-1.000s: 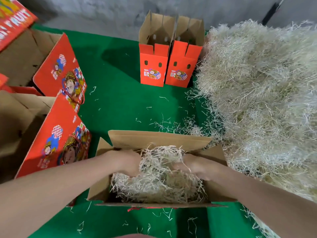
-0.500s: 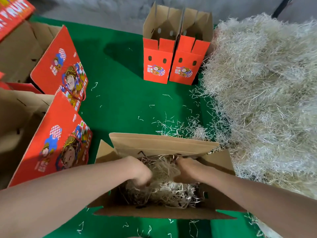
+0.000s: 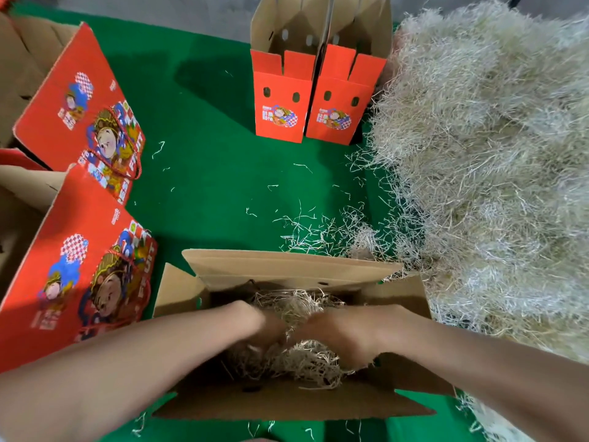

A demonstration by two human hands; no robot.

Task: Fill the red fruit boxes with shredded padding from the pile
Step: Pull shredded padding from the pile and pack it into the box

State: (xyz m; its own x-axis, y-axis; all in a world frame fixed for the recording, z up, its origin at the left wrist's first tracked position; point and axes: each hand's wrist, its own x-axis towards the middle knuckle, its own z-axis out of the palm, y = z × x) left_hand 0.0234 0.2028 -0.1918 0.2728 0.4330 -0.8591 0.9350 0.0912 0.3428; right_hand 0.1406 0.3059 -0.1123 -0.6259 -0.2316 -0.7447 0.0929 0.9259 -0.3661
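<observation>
An open fruit box (image 3: 287,269), brown inside, stands near me on the green mat with its flaps spread. A wad of pale shredded padding (image 3: 306,362) lies deep inside it. My left hand (image 3: 266,330) and my right hand (image 3: 339,334) are both down in the box, close together. Their fingers curl into the padding and are partly buried in it. The big pile of shredded padding (image 3: 484,161) rises on the right, touching the box's right flap.
Two narrow red boxes (image 3: 314,100) stand open at the back, next to the pile. Two large red printed boxes (image 3: 79,116) (image 3: 76,275) lie tilted on the left. Loose shreds (image 3: 318,228) litter the green mat (image 3: 207,148) between the near box and the pile.
Both hands have sunk from the box's rim down into the box, and the wad of padding has gone down with them. The hands have come closer together.
</observation>
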